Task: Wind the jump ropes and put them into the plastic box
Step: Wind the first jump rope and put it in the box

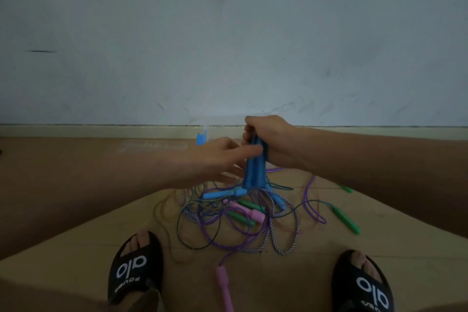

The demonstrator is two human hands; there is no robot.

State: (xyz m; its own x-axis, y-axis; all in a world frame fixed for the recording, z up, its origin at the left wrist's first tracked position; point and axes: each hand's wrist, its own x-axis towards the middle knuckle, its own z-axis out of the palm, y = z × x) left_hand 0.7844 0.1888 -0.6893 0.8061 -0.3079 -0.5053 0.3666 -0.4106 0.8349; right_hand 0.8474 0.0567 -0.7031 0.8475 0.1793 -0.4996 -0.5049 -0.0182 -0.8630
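My right hand (pixel 268 139) grips a pair of blue jump-rope handles (pixel 253 172) held upright above the floor. My left hand (pixel 222 157) reaches toward them, its forefinger stretched out and touching the handles. Below lies a tangled pile of jump ropes (pixel 240 220) with blue, green and pink handles and purple, dark and striped cords. A clear plastic box (pixel 152 145) with a blue clip (pixel 201 138) stands by the wall, behind my left hand.
A pink handle (pixel 224 286) lies between my two feet in black slippers (pixel 134 268). Green handles (pixel 347 220) lie at the right of the pile. A grey wall with a skirting board closes off the floor behind.
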